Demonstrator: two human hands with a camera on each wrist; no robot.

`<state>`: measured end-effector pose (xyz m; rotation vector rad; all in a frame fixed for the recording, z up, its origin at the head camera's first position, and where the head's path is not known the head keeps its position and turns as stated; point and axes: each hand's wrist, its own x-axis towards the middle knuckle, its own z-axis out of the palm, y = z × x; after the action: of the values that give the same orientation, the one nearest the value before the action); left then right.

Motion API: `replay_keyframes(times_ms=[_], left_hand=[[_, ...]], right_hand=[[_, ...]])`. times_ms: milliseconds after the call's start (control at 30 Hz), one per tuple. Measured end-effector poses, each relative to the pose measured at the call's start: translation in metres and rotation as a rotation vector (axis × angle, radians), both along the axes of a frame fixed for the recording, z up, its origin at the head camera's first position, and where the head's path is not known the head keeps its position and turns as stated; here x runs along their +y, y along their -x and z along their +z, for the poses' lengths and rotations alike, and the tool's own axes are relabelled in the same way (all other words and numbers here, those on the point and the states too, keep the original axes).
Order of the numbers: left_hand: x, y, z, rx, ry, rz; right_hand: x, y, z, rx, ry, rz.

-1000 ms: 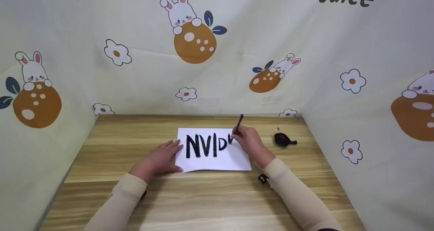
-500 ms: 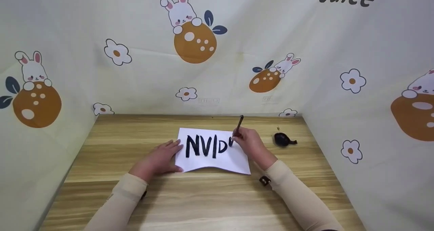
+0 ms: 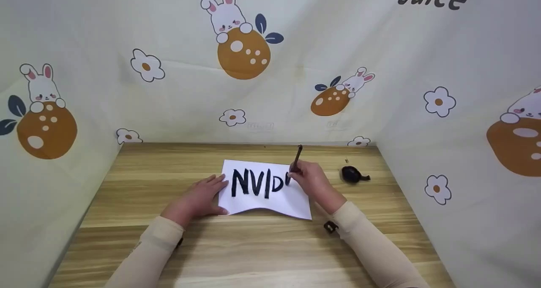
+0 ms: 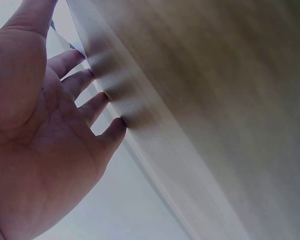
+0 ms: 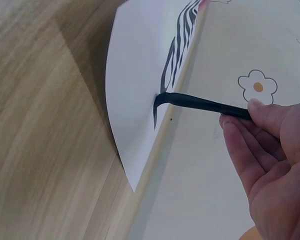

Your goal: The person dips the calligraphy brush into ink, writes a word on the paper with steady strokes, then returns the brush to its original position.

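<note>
A white sheet of paper [image 3: 262, 203] bears thick black letters reading NVID, with another black stroke [image 3: 288, 179] at their right. My left hand [image 3: 203, 197] rests spread at the sheet's left edge, fingertips and thumb on the paper. In the left wrist view its fingers [image 4: 92, 107] reach out loosely. Between thumb and fingers my right hand [image 3: 312, 179] pinches a dark brush [image 3: 298, 157], held steeply. The right wrist view shows the brush's black bristles [image 5: 160, 99] bent against the paper at the stroke. The sheet's near edge bows up in the middle.
Right of the paper lies a small black round dish [image 3: 351, 174] with a short handle, and a tiny speck is behind it. The wooden table [image 3: 253, 254] meets printed cloth walls [image 3: 177, 102] at the back and both sides.
My right hand and the brush have shifted slightly toward me, lengthening the stroke downward. The paper's near right corner has slid toward me and its near edge has bowed up. The left hand stays put.
</note>
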<state>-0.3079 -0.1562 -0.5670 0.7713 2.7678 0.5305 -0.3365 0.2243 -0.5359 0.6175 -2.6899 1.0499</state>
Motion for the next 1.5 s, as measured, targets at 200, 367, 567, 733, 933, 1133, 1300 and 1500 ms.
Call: replay_keyframes(times_ms=[200, 367, 567, 733, 933, 1133, 1300, 1500], left_hand=[[0.000, 0.000, 0.000, -0.007, -0.001, -0.002], [0.000, 0.001, -0.002, -0.008, 0.000, 0.002], [-0.001, 0.001, -0.002, -0.007, -0.001, -0.004], [-0.001, -0.001, 0.000, -0.006, -0.014, -0.003], [0.000, 0.000, 0.001, 0.002, -0.012, -0.006], [0.000, 0.001, 0.001, 0.000, -0.010, -0.004], [0.000, 0.001, 0.001, -0.008, -0.004, -0.002], [0.001, 0.002, 0.000, -0.007, -0.001, -0.007]], right_hand=[[0.000, -0.004, 0.001, 0.015, -0.005, 0.018], [0.001, -0.009, 0.002, 0.020, -0.005, 0.036], [0.002, -0.017, 0.005, 0.012, -0.009, 0.058], [0.004, -0.022, 0.006, 0.002, 0.003, 0.083], [0.004, -0.027, 0.006, 0.005, 0.005, 0.115], [0.004, -0.030, 0.007, 0.006, -0.026, 0.118], [0.003, -0.033, 0.008, -0.017, -0.030, 0.124], [0.005, -0.034, 0.011, -0.023, -0.041, 0.115]])
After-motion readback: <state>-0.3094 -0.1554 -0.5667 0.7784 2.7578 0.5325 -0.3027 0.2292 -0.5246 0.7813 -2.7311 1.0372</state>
